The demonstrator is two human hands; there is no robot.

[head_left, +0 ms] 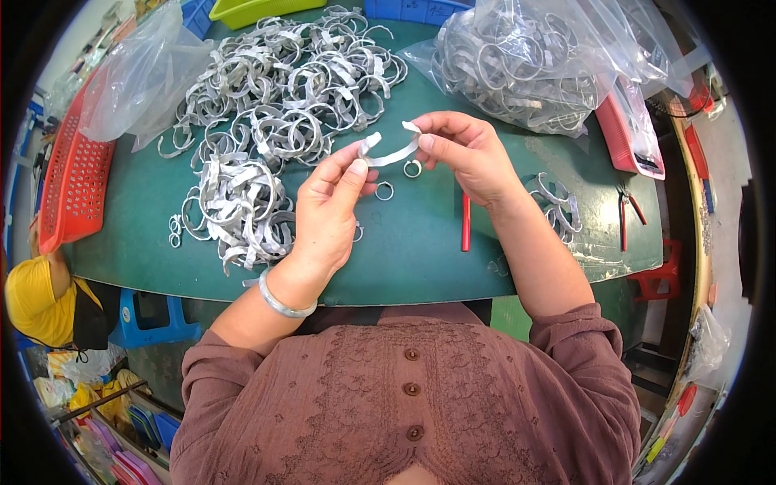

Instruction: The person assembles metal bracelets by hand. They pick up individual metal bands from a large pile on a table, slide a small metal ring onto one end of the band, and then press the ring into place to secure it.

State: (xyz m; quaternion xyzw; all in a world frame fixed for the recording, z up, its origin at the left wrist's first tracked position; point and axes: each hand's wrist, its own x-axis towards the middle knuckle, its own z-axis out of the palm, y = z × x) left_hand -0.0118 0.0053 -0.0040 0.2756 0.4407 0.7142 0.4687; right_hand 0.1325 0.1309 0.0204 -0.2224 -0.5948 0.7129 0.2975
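Above the table, a pale grey open metal cuff bracelet [393, 158] is stretched between my two hands, its open side facing away from me. My left hand [327, 206] pinches one end between thumb and fingers. The other end is pinched by my right hand [469, 155]. Below the cuff, a small metal ring [384, 183] and a second ring [412, 162] lie on the green table. Left of my left hand rises a heap of similar grey cuffs [242, 202], joined to a larger heap [299, 81] farther back.
A red-handled tool [466, 222] lies by my right forearm, and red-handled pliers [623, 220] lie farther right near several loose cuffs [558, 212]. A clear bag of cuffs [517, 73] stands back right beside a pink basket [616, 137]. A red basket [85, 166] borders the left.
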